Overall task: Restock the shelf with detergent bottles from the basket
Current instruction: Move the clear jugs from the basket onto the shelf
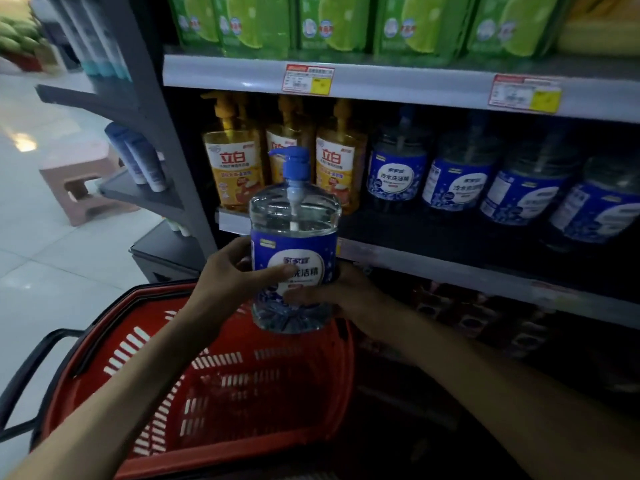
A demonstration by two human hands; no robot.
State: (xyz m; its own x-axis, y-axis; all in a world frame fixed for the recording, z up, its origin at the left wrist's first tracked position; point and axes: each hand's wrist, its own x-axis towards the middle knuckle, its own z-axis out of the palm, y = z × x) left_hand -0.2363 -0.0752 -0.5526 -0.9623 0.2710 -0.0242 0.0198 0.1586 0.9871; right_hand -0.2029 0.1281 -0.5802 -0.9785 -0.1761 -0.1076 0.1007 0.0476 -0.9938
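Five blue bottles (294, 258); three orange bottles (232, 168); one basket (156, 344).

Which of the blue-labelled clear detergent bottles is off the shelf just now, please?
The bottle gripped by left hand and right hand over the red basket; the other four stand on the shelf.

The bottle (294, 237) is clear, with a blue pump (293, 164) and a blue label (263, 254) bearing a white patch. The basket (221, 403) is red with pale slots and a black handle (31, 368). The amber bottles (233, 168) carry orange pumps and yellow labels with red characters. The packs (332, 22) are green with lime circles. The shelf (381, 86) is grey, its tags (306, 79) red, white and yellow. The stool (79, 181) is pink.
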